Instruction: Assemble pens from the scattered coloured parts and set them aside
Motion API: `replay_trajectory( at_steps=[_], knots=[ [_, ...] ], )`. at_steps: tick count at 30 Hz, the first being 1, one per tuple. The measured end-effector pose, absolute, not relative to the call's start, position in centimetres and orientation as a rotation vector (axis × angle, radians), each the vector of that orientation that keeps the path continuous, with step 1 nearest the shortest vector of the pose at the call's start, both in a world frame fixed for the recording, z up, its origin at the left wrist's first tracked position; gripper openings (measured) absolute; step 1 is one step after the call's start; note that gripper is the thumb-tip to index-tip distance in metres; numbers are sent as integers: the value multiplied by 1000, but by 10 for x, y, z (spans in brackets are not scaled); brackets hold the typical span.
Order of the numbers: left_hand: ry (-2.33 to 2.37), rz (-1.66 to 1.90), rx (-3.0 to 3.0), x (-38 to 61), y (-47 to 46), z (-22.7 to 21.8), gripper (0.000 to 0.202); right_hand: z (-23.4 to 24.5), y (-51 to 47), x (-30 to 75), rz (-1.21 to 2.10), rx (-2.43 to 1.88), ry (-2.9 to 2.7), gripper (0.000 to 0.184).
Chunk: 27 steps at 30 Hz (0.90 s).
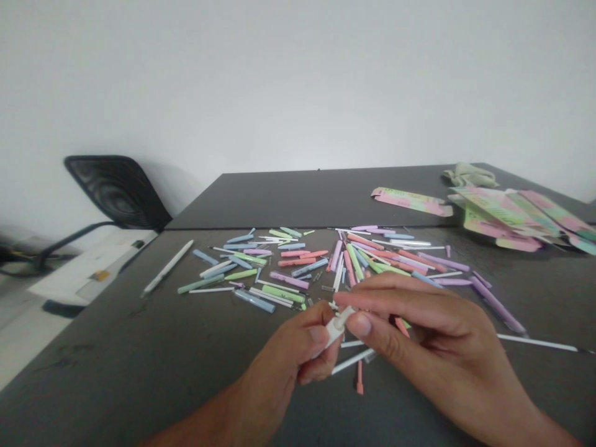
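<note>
Left hand (298, 355) and right hand (431, 335) pinch white pen piece (337, 326); flattened cartons (507, 214) beyond.

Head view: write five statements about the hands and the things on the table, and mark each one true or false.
1. The left hand and the right hand both pinch one white pen piece. True.
2. The table is white. False: it is dark grey.
3. Pastel pen parts lie scattered beyond the hands. True.
4. The flattened cartons lie at the table's left edge. False: they lie at the far right.
5. A black chair stands off the table's left side. True.
</note>
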<state>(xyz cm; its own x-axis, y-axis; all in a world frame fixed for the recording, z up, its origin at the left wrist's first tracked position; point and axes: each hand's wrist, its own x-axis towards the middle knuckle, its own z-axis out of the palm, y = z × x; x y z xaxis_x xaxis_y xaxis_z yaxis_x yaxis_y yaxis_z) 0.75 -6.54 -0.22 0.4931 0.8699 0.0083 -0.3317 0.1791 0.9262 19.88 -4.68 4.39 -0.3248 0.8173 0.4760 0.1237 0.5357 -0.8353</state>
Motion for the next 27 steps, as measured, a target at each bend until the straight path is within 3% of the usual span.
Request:
replay_trajectory(
  at_steps=[3, 6, 9, 13, 16, 20, 27],
  knots=[
    [621, 964, 1128, 7, -62, -6, 41, 45, -44, 202, 890, -915, -1602, 7],
    [617, 1075, 1125, 5, -56, -7, 40, 40, -32, 209, 950, -944, -1430, 20],
    [627, 1229, 1045, 1, -49, -2, 39, 29, -14, 218, 1002, -1037, -1615, 23],
    [682, 1417, 955, -5, -42, 9, 37, 13, 2, 228, 703, -1379, -2170, 19],
    [711, 1495, 946, -8, -39, 12, 36, 5, 4, 229, 496, -1351, -2438, 16],
    [730, 1521, 934, -8, -38, 11, 36, -3, 2, 225, 322, -1161, -2573, 18],
    [755, 1497, 933, -6, -38, 12, 35, -13, 3, 222, 183, -1194, -2582, 25]
  ],
)
